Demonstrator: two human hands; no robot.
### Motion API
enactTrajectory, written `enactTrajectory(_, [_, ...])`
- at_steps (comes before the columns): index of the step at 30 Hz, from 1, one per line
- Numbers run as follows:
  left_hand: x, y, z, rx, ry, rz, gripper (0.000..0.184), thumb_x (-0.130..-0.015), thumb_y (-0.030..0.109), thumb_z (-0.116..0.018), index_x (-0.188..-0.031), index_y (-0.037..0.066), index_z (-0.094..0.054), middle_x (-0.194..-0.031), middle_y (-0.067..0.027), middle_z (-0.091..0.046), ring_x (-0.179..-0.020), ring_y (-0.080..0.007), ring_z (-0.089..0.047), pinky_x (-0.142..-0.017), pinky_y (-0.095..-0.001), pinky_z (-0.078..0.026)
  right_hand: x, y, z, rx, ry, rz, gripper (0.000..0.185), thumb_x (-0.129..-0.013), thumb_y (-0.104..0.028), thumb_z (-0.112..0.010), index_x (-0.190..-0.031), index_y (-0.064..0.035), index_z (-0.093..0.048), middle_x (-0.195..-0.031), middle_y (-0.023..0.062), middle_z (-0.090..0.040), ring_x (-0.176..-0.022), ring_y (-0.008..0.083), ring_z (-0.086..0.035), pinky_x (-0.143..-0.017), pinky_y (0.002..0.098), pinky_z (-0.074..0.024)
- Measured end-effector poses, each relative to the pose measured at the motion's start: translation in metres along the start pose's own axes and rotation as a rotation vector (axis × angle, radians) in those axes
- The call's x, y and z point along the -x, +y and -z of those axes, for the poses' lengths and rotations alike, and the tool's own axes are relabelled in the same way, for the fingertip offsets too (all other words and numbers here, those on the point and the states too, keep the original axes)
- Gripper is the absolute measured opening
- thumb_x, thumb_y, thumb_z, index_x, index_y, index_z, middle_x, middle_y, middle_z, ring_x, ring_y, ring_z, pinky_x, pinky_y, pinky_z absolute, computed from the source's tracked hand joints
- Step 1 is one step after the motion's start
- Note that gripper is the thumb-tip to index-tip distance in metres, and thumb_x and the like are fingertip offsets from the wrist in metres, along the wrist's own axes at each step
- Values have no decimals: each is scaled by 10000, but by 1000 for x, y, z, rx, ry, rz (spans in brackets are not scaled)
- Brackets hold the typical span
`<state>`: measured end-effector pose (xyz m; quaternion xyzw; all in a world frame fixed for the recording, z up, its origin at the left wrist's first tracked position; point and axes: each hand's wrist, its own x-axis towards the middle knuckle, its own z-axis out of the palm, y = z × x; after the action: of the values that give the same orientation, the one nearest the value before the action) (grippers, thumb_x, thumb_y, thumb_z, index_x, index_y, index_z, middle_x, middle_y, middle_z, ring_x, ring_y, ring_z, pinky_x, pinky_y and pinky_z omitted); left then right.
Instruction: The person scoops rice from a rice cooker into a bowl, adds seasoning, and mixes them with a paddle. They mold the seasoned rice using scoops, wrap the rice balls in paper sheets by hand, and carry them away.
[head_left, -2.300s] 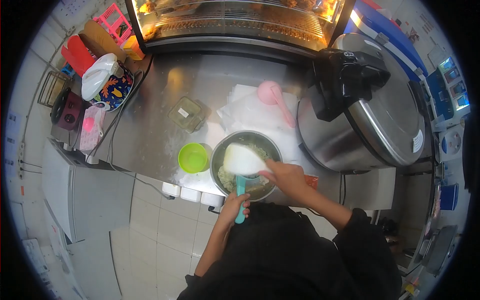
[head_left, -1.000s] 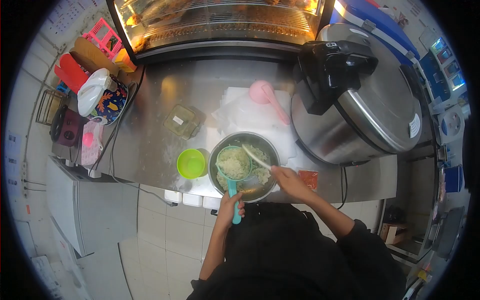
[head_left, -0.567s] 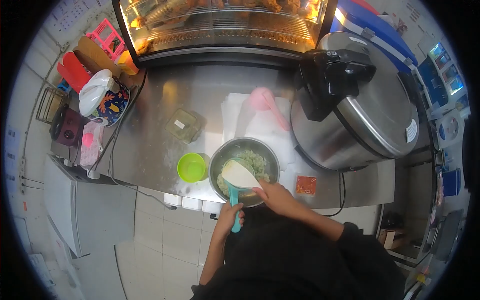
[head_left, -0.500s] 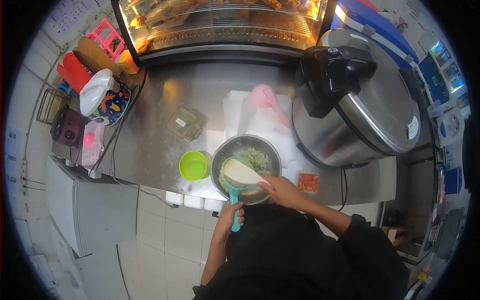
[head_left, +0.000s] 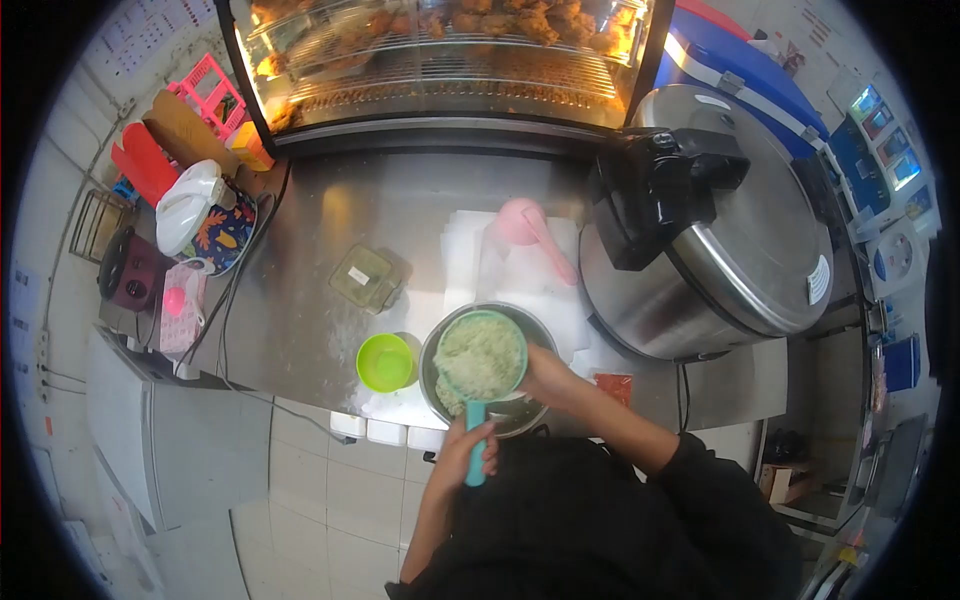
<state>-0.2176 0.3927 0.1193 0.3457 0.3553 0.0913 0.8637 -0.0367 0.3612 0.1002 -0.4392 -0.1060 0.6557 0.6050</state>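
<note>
The scoop [head_left: 476,412] of rice [head_left: 481,352] is held over the bowl [head_left: 428,375], presumably so spills are caught, its six-o'clock handle [head_left: 475,474] wrapped by the left hand [head_left: 466,450], while the right hand's [head_left: 548,380] grip, near four o'clock, cannot be told.

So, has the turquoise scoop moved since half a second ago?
Yes. Judged against the steel bowl, the turquoise scoop has gone toward the far rim; it looks larger, so probably raised too.

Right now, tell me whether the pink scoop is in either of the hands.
No, the pink scoop lies on the white paper, with the left hand and the right hand both apart from it.
</note>
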Motion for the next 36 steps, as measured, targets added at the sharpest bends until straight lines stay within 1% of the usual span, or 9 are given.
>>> enactTrajectory(7, [-72, 23, -49, -100, -442, 69, 312, -927, 340, -402, -932, 31, -441, -614, -80, -519, -545, -192, -564, -550, -306, -489, -4, -28, 25, -373, 17, 3, 364, -918, -356, -369, -1054, -44, -497, -863, 80, -554, -722, 184, -525, -662, 320, -446])
enactTrajectory(9, [-80, 30, -56, -414, -276, 110, 540, -926, 467, -310, -1110, -9, -485, -793, -93, -601, -737, -181, -606, -714, -298, -488, 1, -40, 29, -461, 98, 29, 320, -922, -331, -368, -977, -48, -507, -735, 52, -502, -592, 156, -465, -557, 278, -412])
enactTrajectory(12, [-129, 62, -49, -594, -651, -37, 468, -922, 391, -369, -1045, -25, -546, -846, -75, -622, -750, -159, -591, -756, -275, -457, 7, -43, 59, -322, 226, 132, 285, -918, -279, -390, -952, -28, -522, -678, 53, -507, -510, 113, -450, -461, 240, -416])
enactTrajectory(16, [-203, 91, -53, -1040, -379, -205, 300, -839, 170, -413, -1082, 44, -536, -905, -136, -612, -891, -235, -583, -840, -338, -428, 10, -55, 90, -355, 263, 135, 289, -916, -277, -394, -966, -23, -521, -697, 61, -523, -508, 115, -462, -464, 247, -433])
enactTrajectory(20, [-303, 53, -14, -1202, -430, -381, 357, -818, 189, -486, -1159, 83, -480, -1144, -198, -512, -1131, -309, -459, -922, -460, -379, 21, -51, 98, -353, 312, 72, 294, -914, -275, -397, -981, -17, -520, -715, 70, -539, -506, 116, -474, -467, 255, -450])
enactTrajectory(22, [-307, 65, -10, -1863, -79, -299, 603, -771, 348, -590, -1300, 177, -357, -1402, -155, -231, -1311, -354, -168, -945, -649, -238, 26, -48, 101, -358, 328, 32, 296, -913, -275, -399, -988, -15, -520, -725, 74, -547, -506, 117, -480, -469, 259, -459])
enactTrajectory(25, [-317, 103, 18, -2010, -365, -299, 845, -655, 529, -648, -1367, 310, -248, -1473, -29, -3, -1343, -325, 46, -913, -746, -70, 32, -40, 104, -356, 346, -25, 301, -911, -273, -402, -999, -11, -519, -739, 80, -559, -504, 119, -489, -471, 264, -472])
enactTrajectory(28, [-333, 106, 34, -2060, -263, -379, 968, -568, 680, -619, -1375, 390, -170, -1476, -2, 0, -1339, -348, 43, -913, -744, -65, 29, -40, 100, -337, 371, -64, 308, -909, -271, -405, -1015, -5, -518, -761, 95, -573, -501, 124, -503, -483, 275, -491])
enactTrajectory(36, [-370, 143, 57, -1978, 85, -427, 930, -599, 689, -586, -1376, 375, -182, -1476, -15, -17, -1338, -354, 34, -910, -741, -70, -7, -71, 91, -350, 439, -81, 302, -908, -280, -408, -975, -8, -521, -671, 64, -530, -411, 110, -407, -474, 283, -433])
